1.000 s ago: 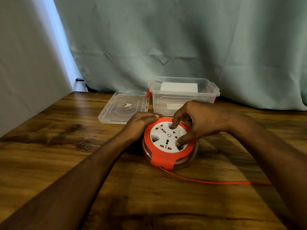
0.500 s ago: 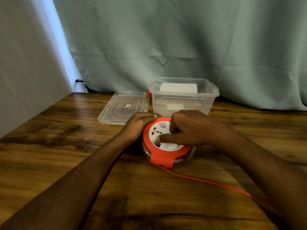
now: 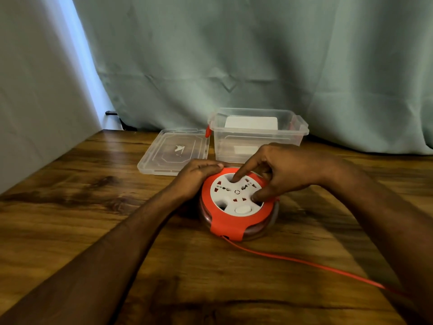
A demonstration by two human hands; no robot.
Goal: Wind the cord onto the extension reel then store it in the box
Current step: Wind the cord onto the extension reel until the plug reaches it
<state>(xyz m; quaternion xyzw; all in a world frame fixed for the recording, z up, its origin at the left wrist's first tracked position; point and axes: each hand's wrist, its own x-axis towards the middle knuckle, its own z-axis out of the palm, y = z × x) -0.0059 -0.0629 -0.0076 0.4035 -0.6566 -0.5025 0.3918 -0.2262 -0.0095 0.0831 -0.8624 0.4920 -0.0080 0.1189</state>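
Likely a room at home: a wood-grain table (image 3: 70, 207) stands against a pale green curtain (image 3: 257, 55), a white wall (image 3: 35, 90) along its left edge.

reel (image 3: 237, 202): orange-red and white
cord (image 3: 304, 261): orange-red
box (image 3: 257, 143): clear, red latch (image 3: 207, 132)
lid (image 3: 173, 152): clear
desk (image 3: 70, 207): brown wood grain
curtain (image 3: 257, 55): pale green

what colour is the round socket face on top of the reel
White socket face, set in an orange-red housing; shows best in the head view.

One reel (image 3: 225, 227), one cord (image 3: 304, 262), one box (image 3: 257, 144), one lid (image 3: 173, 152).
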